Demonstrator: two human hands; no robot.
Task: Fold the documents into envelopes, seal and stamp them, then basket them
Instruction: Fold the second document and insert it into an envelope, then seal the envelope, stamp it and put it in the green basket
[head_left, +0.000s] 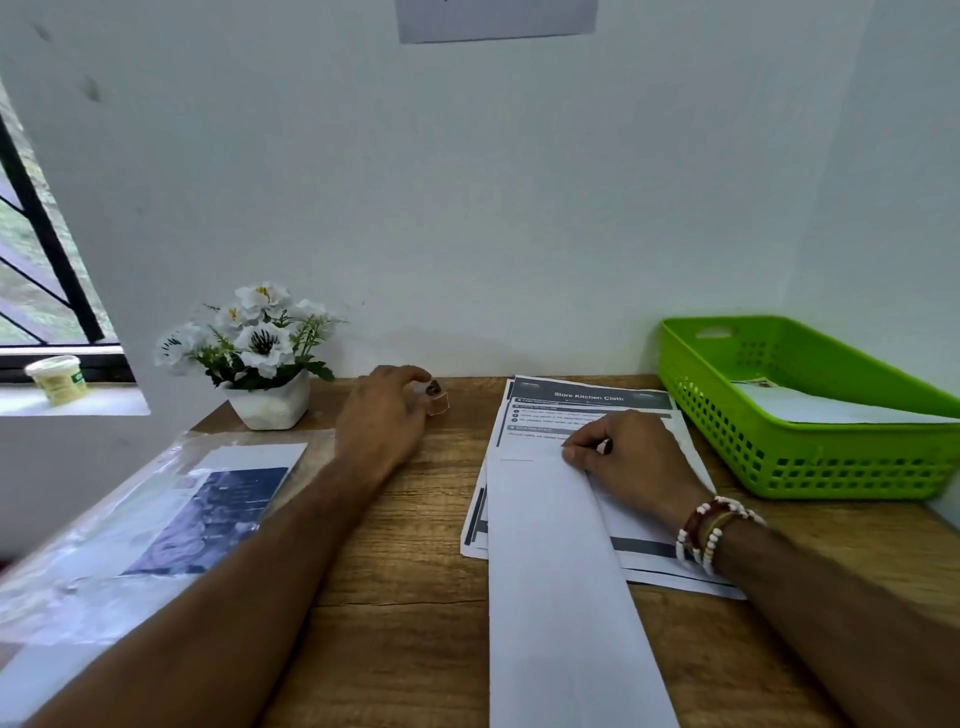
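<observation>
Two risks here. The small square stamp (435, 401) is tiny and light, so it could slip from the left hand (384, 415) or land crooked on the long white paper envelope (561, 571). That envelope lies on the stack of printed documents (587, 400), right of centre on the wooden bench (405, 571), and could slide if the right hand (634, 462) eases off. Left fingers are curled, pinching the stamp by the far wall. Right fingers are curled, thumb and forefinger nipping the envelope's far end. The green plastic basket (779, 467) sits far right, with another white envelope (831, 410) inside.
</observation>
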